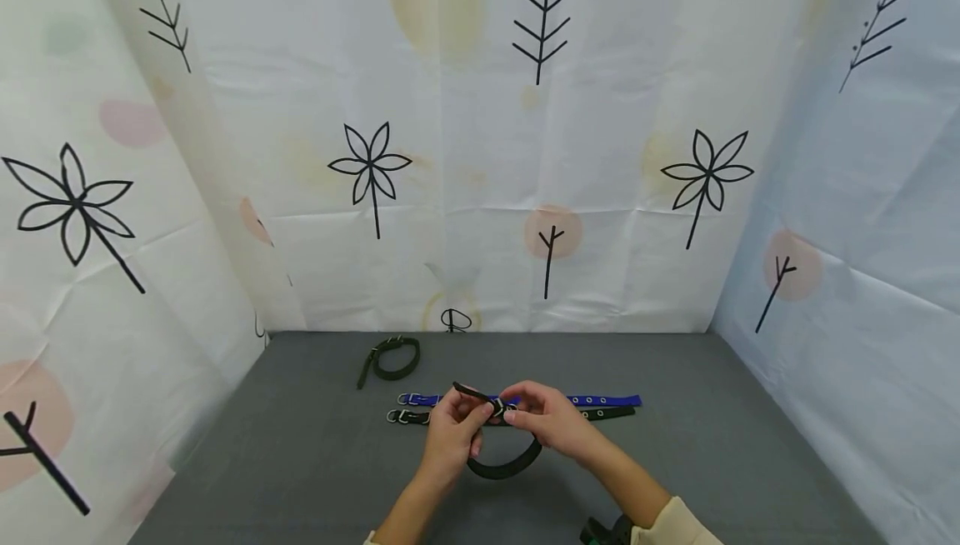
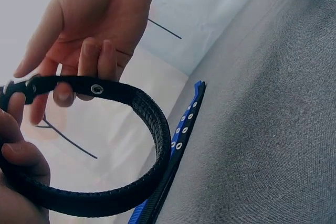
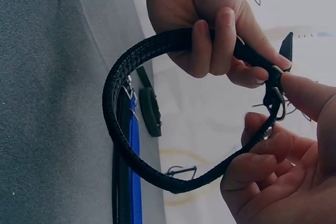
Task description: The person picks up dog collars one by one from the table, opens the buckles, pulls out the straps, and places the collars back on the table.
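Observation:
Both hands hold a black collar bent into a loop, its band (image 1: 504, 472) hanging below the fingers. My left hand (image 1: 450, 430) grips the collar near its buckle; in the right wrist view the thumb and fingers pinch the strap where the pointed tail (image 3: 286, 45) sticks out. My right hand (image 1: 558, 422) pinches the other side, thumb at the metal buckle (image 3: 279, 103). A metal eyelet (image 2: 96, 88) shows on the strap in the left wrist view. Behind the hands lie a blue collar (image 1: 611, 401) and another black collar (image 1: 611, 412), both straight and partly hidden.
A dark green collar (image 1: 395, 375), buckled into a loop, lies at the back left of the grey table (image 1: 315, 462). Printed white cloth (image 1: 450, 112) hangs at the back and sides. A dark device (image 1: 606, 532) sits by the right sleeve.

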`<state>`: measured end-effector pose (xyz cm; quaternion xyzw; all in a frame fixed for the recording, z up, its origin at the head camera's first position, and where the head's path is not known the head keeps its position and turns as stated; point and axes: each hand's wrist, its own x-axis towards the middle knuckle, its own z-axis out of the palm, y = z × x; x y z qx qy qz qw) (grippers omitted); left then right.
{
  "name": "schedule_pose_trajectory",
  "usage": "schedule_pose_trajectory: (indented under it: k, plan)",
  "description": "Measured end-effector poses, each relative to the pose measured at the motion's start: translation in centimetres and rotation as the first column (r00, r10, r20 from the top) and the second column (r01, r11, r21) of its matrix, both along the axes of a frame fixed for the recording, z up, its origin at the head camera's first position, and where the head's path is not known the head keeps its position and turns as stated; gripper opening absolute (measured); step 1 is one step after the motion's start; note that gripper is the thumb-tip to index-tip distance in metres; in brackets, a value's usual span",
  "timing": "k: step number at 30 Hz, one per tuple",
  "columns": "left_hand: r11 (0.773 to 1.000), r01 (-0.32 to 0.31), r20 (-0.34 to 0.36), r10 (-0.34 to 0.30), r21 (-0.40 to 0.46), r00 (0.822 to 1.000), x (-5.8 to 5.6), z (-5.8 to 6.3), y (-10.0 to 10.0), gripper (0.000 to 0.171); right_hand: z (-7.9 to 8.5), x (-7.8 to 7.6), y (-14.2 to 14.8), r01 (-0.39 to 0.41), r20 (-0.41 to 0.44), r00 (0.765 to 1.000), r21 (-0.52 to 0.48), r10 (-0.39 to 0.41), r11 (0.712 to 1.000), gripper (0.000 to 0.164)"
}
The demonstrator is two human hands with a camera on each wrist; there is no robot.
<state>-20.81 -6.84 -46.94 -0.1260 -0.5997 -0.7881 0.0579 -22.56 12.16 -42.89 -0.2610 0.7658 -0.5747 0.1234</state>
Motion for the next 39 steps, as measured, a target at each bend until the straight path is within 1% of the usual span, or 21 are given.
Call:
schedule_pose_trajectory:
  k: [4, 10, 13, 18, 21, 26, 32, 34, 36, 39]
  plan:
    - [0.999, 0.031, -0.035, -0.03, 0.026, 0.999, 0.0, -0.3, -0.1, 0.024, -0.1, 0.1, 0.0, -0.003, -0.033, 0.999, 0.017, 0.004, 1.0, 0.029]
    - [0.997, 0.07, -0.072, -0.067, 0.033, 0.995, -0.1, -0.6, -0.1, 0.024, -0.1, 0.4, 0.0, 0.028, -0.073, 0.997, 0.042, -0.024, 0.999, 0.027]
    - [0.996, 0.063, -0.071, -0.059, 0.064, 0.996, -0.1, -0.4, -0.2, 0.022, -0.2, 0.3, 0.1, 0.056, -0.082, 0.995, 0.056, -0.051, 0.997, 0.027]
    - [0.994, 0.025, -0.058, -0.019, 0.104, 0.998, -0.2, -0.1, -0.5, 0.021, -0.6, 0.0, 0.6, 0.091, -0.116, 0.99, 0.072, -0.083, 0.993, 0.026]
    - [0.995, 0.022, -0.053, -0.017, 0.095, 0.998, -0.3, 0.0, -0.7, 0.024, -0.7, -0.1, 0.9, 0.093, -0.134, 0.987, 0.069, -0.083, 0.993, 0.025]
    - [0.995, 0.031, -0.048, -0.027, 0.092, 0.998, -0.3, -0.1, -0.8, 0.032, -1.0, -0.1, 1.3, 0.118, -0.131, 0.986, 0.068, -0.108, 0.991, 0.027]
    - [0.996, 0.034, -0.059, -0.029, 0.088, 0.998, -0.3, -0.2, -0.8, 0.033, -1.1, -0.1, 1.5, 0.133, -0.138, 0.983, 0.084, -0.12, 0.988, 0.027]
    - [0.997, 0.034, -0.065, -0.03, 0.071, 0.997, -0.3, -0.3, -0.8, 0.031, -0.1, 0.4, 1.3, 0.122, -0.145, 0.984, 0.107, -0.106, 0.987, 0.025]
    - [0.998, 0.038, -0.078, -0.035, 0.042, 0.996, -0.3, -0.4, -0.7, 0.029, 0.1, 0.3, 1.3, 0.097, -0.156, 0.985, 0.126, -0.077, 0.987, 0.024]
    - [0.998, 0.059, -0.098, -0.06, -0.008, 0.993, -0.3, -0.5, -0.6, 0.025, 0.9, 0.3, 1.2, 0.056, -0.116, 0.992, 0.136, -0.041, 0.989, 0.027]
